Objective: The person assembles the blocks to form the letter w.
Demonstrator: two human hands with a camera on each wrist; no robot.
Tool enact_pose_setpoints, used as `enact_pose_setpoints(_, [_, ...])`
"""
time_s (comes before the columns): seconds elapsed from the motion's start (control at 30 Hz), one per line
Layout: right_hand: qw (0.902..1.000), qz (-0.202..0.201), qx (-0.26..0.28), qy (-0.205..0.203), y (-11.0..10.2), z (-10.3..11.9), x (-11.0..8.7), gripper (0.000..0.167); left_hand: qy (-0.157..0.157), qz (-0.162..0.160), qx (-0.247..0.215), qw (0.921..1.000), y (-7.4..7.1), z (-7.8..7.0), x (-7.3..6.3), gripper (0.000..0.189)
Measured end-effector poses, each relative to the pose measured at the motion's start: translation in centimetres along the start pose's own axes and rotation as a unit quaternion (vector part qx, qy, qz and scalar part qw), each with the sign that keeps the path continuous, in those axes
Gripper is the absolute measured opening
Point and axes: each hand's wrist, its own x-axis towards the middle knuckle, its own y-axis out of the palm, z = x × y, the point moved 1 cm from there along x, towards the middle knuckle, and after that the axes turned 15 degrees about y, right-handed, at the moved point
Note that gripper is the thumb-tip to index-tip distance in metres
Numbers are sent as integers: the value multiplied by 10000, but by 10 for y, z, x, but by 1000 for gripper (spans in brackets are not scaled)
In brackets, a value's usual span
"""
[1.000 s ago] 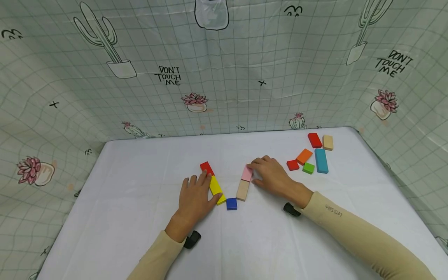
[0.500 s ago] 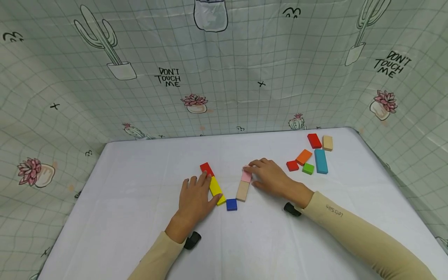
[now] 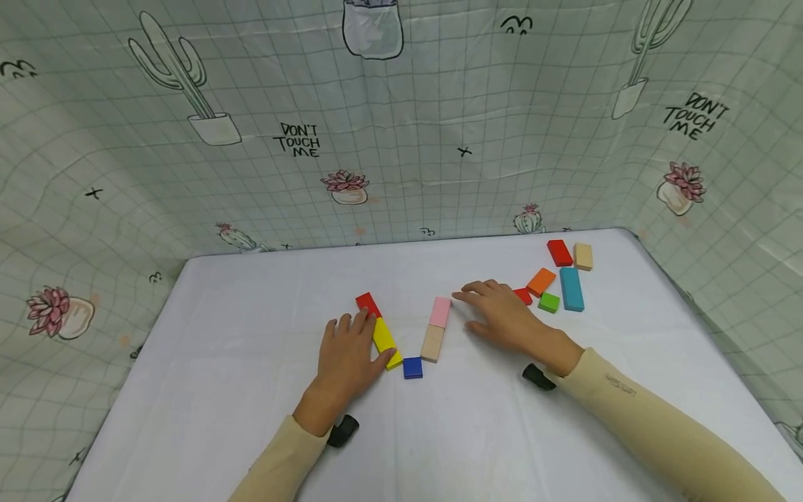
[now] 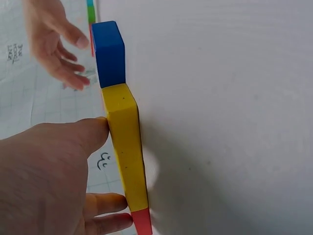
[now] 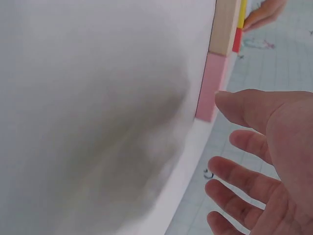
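My left hand (image 3: 348, 359) lies along the left side of a yellow block (image 3: 385, 341) and a red block (image 3: 368, 304) set end to end. In the left wrist view its thumb and fingertips touch the sides of the yellow block (image 4: 124, 147) and red block (image 4: 142, 221). A blue block (image 3: 413, 367) sits by the yellow one's near end. To its right, a natural wood block (image 3: 433, 342) and a pink block (image 3: 440, 312) form a second slanted line. Just right of the pink block, my right hand (image 3: 509, 317) hovers with fingers spread, holding nothing.
At the back right of the white table (image 3: 251, 335) lie an orange block (image 3: 541, 282), a green block (image 3: 548, 302), a teal block (image 3: 571, 288), a light wood block (image 3: 583, 256) and two red blocks, one partly behind my right hand. A patterned cloth (image 3: 414, 125) surrounds the table.
My right hand has let go of the pink block and moved right, away from it. The pink block shifted slightly left into line with the wood block. My left hand has stayed put.
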Motion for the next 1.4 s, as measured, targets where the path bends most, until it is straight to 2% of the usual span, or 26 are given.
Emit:
enact_pose_setpoints(0.23, [9997, -146, 82, 188, -10, -15, -10, 57, 103, -89, 24, 9999, -6, -2, 1, 71])
enact_pose_setpoints(0.5, [9986, -379, 167, 328, -19, -35, -20, 54, 579, -359, -147, 9976, -12, -12, 11, 58])
enact_pose_setpoints(0.7, [9974, -599, 131, 385, -24, -47, -27, 55, 835, -328, -345, 9954, -12, -24, 21, 57])
enact_pose_setpoints(0.9, [9967, -551, 188, 563, -26, -63, -32, 54, 1137, -357, -590, 9911, -12, -33, 30, 55])
enact_pose_setpoints(1.2, [9955, -791, 171, 486, -26, -78, -36, 48, 1395, -231, -559, 9884, -8, -44, 37, 55])
enact_pose_setpoints(1.4, [9953, -816, 177, 484, -26, -82, -37, 47, 1552, -175, -464, 9866, -7, -49, 40, 54])
